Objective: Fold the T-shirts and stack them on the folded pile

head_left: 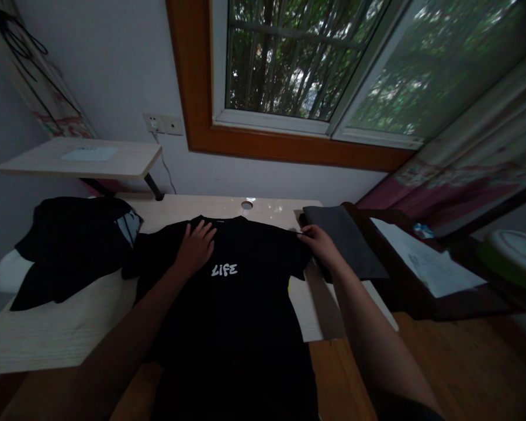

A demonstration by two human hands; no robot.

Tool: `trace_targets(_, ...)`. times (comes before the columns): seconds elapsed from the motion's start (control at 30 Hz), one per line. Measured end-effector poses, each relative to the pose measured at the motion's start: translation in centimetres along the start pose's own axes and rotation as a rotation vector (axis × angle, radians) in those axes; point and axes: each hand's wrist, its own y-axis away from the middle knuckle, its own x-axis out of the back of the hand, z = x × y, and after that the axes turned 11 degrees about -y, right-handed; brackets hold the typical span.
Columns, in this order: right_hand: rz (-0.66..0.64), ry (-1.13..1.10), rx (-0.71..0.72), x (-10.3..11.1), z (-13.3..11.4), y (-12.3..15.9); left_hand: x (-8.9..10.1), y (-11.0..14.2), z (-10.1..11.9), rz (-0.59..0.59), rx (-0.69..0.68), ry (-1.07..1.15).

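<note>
A black T-shirt [254, 248] with white lettering on its chest lies spread front up on the pale wooden desk [179, 206], its collar toward the wall. My left hand [197, 244] rests flat on the shirt beside the collar, fingers stretched out and slightly apart. At the sleeve on the right, my right hand [321, 242] pinches the upper edge of the cloth between thumb and fingers. The shirt's lower part runs down toward me into dark shadow, so its hem is hard to make out.
A heap of dark clothing [79, 240] lies at the left under a raised shelf [83, 161]. To the right are a dark grey flat item [344, 240] and a brown surface holding papers [425, 257]. The window [289, 70] is behind the desk.
</note>
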Motion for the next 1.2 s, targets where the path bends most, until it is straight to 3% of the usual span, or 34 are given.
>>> trace_targets(0.17, 0.100, -0.095, -0.030, -1.1, -0.1, 0.1, 0.2, -0.8, 8.0, -0.007, -0.328, 0.223)
trace_targets(0.27, 0.116, -0.228, -0.023, -1.6, -0.8, 0.4, -0.9, -1.8, 11.7, -0.032, -0.379, 0.235)
trace_targets(0.33, 0.113, -0.309, 0.001, -2.0, -1.7, 0.8, -1.7, -2.7, 12.9, -0.024, -0.359, 0.223)
trace_targets(0.47, 0.086, -0.349, 0.105, -2.6, -4.0, 2.0, -2.8, -4.8, 13.2, -0.025, -0.293, 0.202)
trace_targets(0.6, -0.023, -0.367, 0.193, -3.7, -6.4, 3.6, -3.2, -6.4, 12.9, -0.045, -0.261, 0.183)
trace_targets(0.83, -0.447, -0.559, 0.109, -6.2, -8.7, 6.7, -3.6, -7.9, 12.2, -0.118, -0.264, 0.173)
trace_targets(0.9, -0.464, -0.569, 0.114, -6.2, -8.3, 7.1, -3.9, -8.0, 11.7, -0.126, -0.269, 0.234)
trace_targets(1.07, -0.283, -0.320, 0.163, -4.5, -5.3, 7.5, -4.1, -8.2, 10.7, -0.029, -0.100, 0.584)
trace_targets(1.2, -0.318, -0.120, 0.237, -3.1, -2.6, 8.8, -3.2, -7.7, 10.1, -0.009, 0.005, 0.660)
